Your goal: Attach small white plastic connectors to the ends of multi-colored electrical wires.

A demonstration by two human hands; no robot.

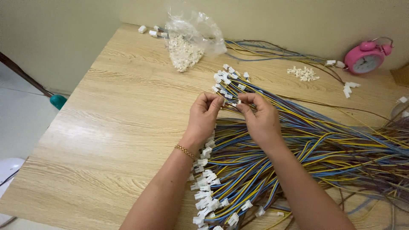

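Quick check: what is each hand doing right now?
Left hand: fingers pinched shut on a wire end.
Right hand: fingers pinched shut on a small white connector.

We are pinching a small white connector between our left hand and right hand, over striped wires spreading right across the bench. A clear bag is lying far off, a pink clock far right.

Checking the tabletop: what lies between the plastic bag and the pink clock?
In the head view, loose wires and a small pile of white connectors.
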